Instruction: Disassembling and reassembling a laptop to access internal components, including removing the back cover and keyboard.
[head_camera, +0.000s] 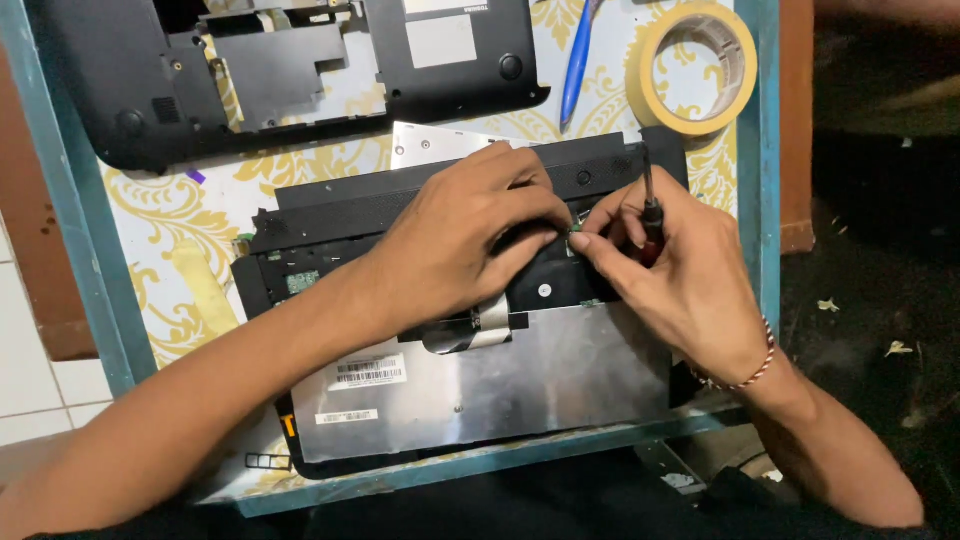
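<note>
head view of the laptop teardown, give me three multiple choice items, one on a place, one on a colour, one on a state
1. Where does the roll of tape lie?
A. far right corner of the board
B. on the metal panel
C. on the floor

2. What colour is the pen-like tool at the far edge?
A. red
B. blue
C. green

3. How is the screwdriver held?
A. lying loose on the board
C. in the left hand
B. in the right hand, shaft up

Answers:
1 A: the roll of tape rests on the patterned board, beside its far right rim.
2 B: the pen-like tool is blue.
3 B: the right hand grips the screwdriver, while the left hand presses on the opened laptop.
</note>
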